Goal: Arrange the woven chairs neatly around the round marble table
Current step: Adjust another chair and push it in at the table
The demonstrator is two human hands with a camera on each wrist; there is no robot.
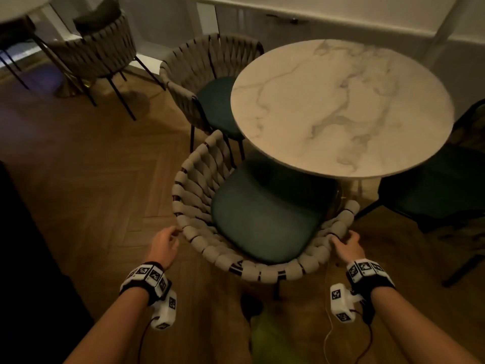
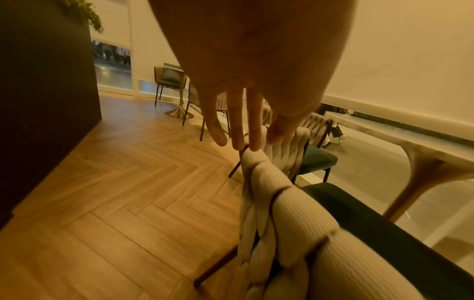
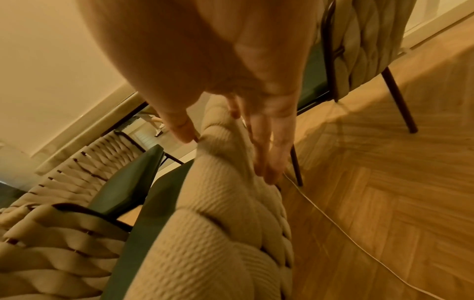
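The round marble table (image 1: 341,109) stands ahead of me. In front of it is a woven chair (image 1: 199,185) with a green cushion (image 1: 262,219), its seat partly under the tabletop and its curved back toward me. My left hand (image 1: 164,243) is at the left end of the back rim, with straight fingers (image 2: 237,130) just touching the woven rim (image 2: 259,162). My right hand (image 1: 346,244) straddles the right side of the rim (image 3: 223,182), thumb (image 3: 182,130) on the inner side, fingers (image 3: 266,158) on the outer side.
A second woven chair (image 1: 204,74) stands at the table's far left and a dark third one (image 1: 433,185) at its right. Another table (image 1: 18,6) and chair (image 1: 99,48) are far left. A dark cabinet (image 1: 26,258) is on my left. A thin cable (image 3: 333,223) crosses the herringbone floor.
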